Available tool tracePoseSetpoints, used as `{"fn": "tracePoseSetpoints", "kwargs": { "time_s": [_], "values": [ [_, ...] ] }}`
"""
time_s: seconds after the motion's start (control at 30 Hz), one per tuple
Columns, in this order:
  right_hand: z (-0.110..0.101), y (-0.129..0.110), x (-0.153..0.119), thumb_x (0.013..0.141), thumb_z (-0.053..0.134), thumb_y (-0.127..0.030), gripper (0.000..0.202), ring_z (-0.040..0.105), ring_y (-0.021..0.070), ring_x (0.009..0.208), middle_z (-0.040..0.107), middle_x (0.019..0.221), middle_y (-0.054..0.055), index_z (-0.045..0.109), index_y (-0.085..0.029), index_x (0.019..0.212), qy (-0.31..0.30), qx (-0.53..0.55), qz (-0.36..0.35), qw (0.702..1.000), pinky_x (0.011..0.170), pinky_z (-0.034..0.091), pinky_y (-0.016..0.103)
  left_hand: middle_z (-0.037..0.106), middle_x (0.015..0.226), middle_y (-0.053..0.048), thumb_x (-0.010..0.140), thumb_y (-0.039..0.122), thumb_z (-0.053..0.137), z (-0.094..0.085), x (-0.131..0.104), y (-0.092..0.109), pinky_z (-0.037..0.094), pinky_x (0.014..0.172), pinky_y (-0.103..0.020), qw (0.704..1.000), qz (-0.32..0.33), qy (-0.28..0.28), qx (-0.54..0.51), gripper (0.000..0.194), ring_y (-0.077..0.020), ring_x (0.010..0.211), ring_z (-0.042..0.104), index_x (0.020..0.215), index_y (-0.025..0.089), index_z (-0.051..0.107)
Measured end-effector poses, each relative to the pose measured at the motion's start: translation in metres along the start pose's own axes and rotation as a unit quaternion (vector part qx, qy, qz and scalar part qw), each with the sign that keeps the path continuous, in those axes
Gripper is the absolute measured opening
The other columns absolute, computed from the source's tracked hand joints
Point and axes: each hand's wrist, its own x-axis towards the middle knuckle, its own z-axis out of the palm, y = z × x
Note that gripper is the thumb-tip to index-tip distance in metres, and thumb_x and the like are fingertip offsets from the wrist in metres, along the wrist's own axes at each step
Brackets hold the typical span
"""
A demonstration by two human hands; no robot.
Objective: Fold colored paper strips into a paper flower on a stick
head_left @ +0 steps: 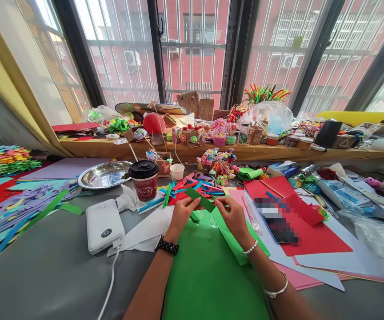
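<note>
Between my two hands a small green paper strip (200,199) is held up above the table. My left hand (182,213) pinches its left end, thumb on top. At the strip's right end my right hand (231,216) has its fingertips pressed together on it. Beneath them lies a large green sheet (212,280), with a lighter green paper piece (234,240) under my right wrist. A small folded green piece (195,216) is beside my left fingers. Behind my hands is a pile of red and blue folded paper strips (187,189).
A white power bank (103,224) with a cable and a lidded red cup (144,182) stand left, near a metal plate (95,178). Right are a phone (275,224), red paper (325,242) and a ruler (252,215). Crafts crowd the windowsill (185,153). Paper strips (45,209) spread far left.
</note>
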Motion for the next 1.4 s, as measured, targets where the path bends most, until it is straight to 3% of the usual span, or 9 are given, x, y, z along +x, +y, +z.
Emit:
{"fn": "tracePoseSetpoints", "kwargs": {
  "time_s": [0.1,0.3,0.4,0.57,0.67,0.8,0.97,1.13,1.4],
  "values": [
    [0.001,-0.003,-0.001,0.075,0.047,-0.036,0.024,0.057,0.0179,0.065,0.064,0.074,0.007,0.063,-0.018,0.076,-0.027,-0.003,-0.007,1.0,0.057,0.046,0.029,0.065,0.064,-0.003,0.06,0.036,0.063,0.003,-0.002,0.001,0.049,0.062,-0.027,0.999,0.005,-0.031,0.012,0.024,-0.018,0.062,0.061,0.067,0.014,0.065],
    [0.003,-0.003,-0.002,0.073,0.049,-0.036,0.025,0.057,0.0181,0.057,0.064,0.065,0.006,0.064,-0.017,0.069,-0.078,0.01,0.015,0.997,0.054,0.045,0.03,0.064,0.064,-0.003,0.063,0.038,0.06,-0.002,0.0,-0.001,0.047,0.065,-0.028,1.0,0.013,0.013,0.004,0.025,-0.018,0.065,0.06,0.065,0.013,0.063],
    [0.003,-0.002,0.0,0.07,0.053,-0.039,0.025,0.057,0.0167,0.055,0.063,0.06,0.005,0.063,-0.016,0.067,-0.088,0.076,0.066,0.991,0.054,0.045,0.029,0.066,0.073,-0.004,0.062,0.037,0.062,-0.002,-0.001,0.002,0.047,0.069,-0.029,0.999,-0.004,-0.004,-0.043,0.027,-0.0188,0.072,0.06,0.073,0.013,0.063],
    [-0.001,-0.004,0.0,0.065,0.058,-0.04,0.026,0.055,0.0111,0.054,0.062,0.06,0.002,0.063,-0.015,0.068,-0.177,0.261,0.184,0.931,0.055,0.045,0.025,0.059,0.104,-0.011,0.065,0.035,0.06,-0.002,-0.006,0.011,0.044,0.076,-0.031,0.976,-0.003,-0.131,-0.175,0.04,-0.0232,0.093,0.055,0.1,0.015,0.058],
    [-0.002,-0.005,-0.001,0.065,0.058,-0.039,0.024,0.054,0.0098,0.055,0.061,0.062,0.001,0.063,-0.015,0.067,-0.211,0.305,0.201,0.907,0.057,0.045,0.023,0.059,0.105,-0.01,0.066,0.033,0.061,-0.003,-0.006,0.011,0.043,0.076,-0.03,0.972,-0.011,-0.14,-0.191,0.041,-0.0227,0.096,0.054,0.104,0.017,0.056],
    [0.0,-0.005,0.0,0.067,0.056,-0.042,0.03,0.056,0.0122,0.058,0.062,0.063,0.002,0.064,-0.015,0.074,-0.177,0.237,0.177,0.939,0.056,0.046,0.025,0.063,0.097,-0.01,0.063,0.035,0.063,-0.002,-0.004,0.008,0.044,0.074,-0.03,0.98,-0.026,-0.119,-0.16,0.044,-0.0218,0.09,0.057,0.102,0.016,0.056],
    [0.002,-0.007,0.001,0.066,0.057,-0.043,0.032,0.058,0.0168,0.073,0.063,0.083,0.007,0.06,-0.016,0.083,-0.086,0.105,0.077,0.988,0.06,0.046,0.026,0.065,0.089,-0.008,0.06,0.034,0.064,0.003,-0.005,0.007,0.045,0.068,-0.027,0.987,-0.032,-0.143,-0.068,0.039,-0.0203,0.083,0.059,0.095,0.016,0.06],
    [0.001,-0.008,0.0,0.067,0.056,-0.042,0.034,0.057,0.0179,0.077,0.061,0.088,0.008,0.056,-0.016,0.089,-0.052,0.082,0.044,0.994,0.056,0.046,0.025,0.064,0.092,-0.006,0.057,0.026,0.067,0.008,-0.008,0.009,0.044,0.069,-0.025,0.982,0.003,-0.188,-0.025,0.04,-0.0186,0.084,0.057,0.095,0.018,0.06],
    [0.0,-0.004,-0.001,0.066,0.057,-0.042,0.033,0.056,0.0159,0.069,0.058,0.081,0.006,0.057,-0.016,0.087,-0.026,0.049,0.013,0.998,0.056,0.047,0.026,0.064,0.084,-0.005,0.058,0.027,0.066,0.01,-0.009,0.006,0.044,0.066,-0.026,0.978,0.012,-0.206,0.036,0.042,-0.0177,0.077,0.057,0.098,0.018,0.059]
  ]
}}
